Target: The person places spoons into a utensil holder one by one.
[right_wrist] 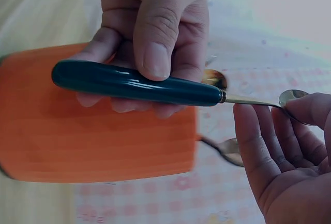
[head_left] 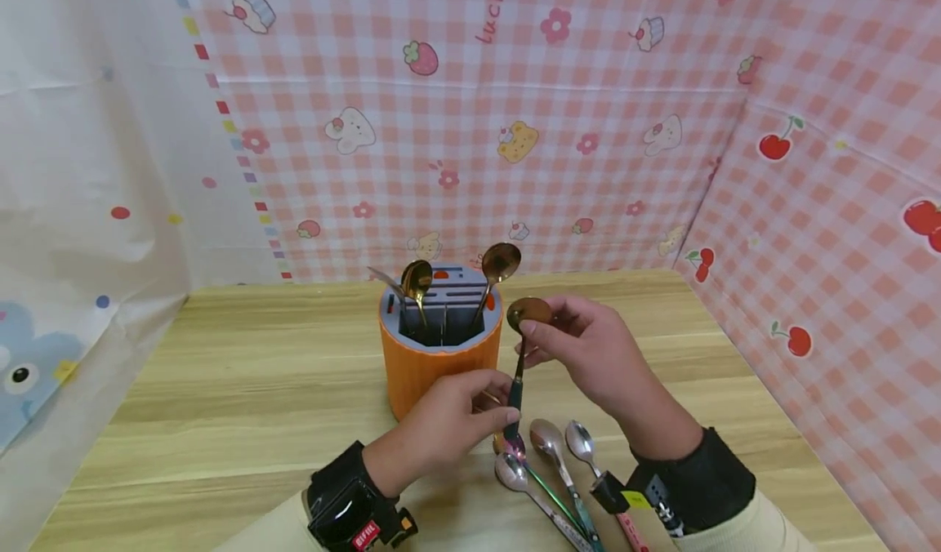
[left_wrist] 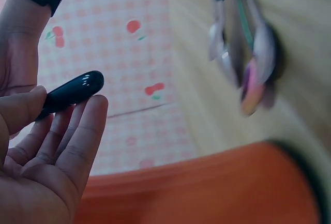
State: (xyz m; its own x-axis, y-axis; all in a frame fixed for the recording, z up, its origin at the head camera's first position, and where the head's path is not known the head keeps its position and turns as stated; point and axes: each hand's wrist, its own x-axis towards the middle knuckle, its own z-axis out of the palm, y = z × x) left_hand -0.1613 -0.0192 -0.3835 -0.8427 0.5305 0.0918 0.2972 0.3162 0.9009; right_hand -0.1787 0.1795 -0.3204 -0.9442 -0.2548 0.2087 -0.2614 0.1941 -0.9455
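Both hands hold one gold spoon with a dark green handle (right_wrist: 139, 84). My left hand (head_left: 444, 421) pinches the handle between thumb and fingers. The spoon's bowl end is pinched by my right hand (head_left: 588, 352), and the spoon stands upright, bowl on top, in the head view. Just left of it is an orange cutlery holder (head_left: 434, 380) with a grey slotted top. Two gold spoons, one with its bowl (head_left: 501, 262) at the right, and a silver utensil (head_left: 387, 278) stick out of it.
Several spoons lie on the wooden table (head_left: 279, 389) below the hands, among them a silver one (head_left: 510, 472), another silver one (head_left: 579, 440) and one with a rainbow-coloured bowl (left_wrist: 252, 89). Checked cloth (head_left: 470, 184) hangs behind and at the right.
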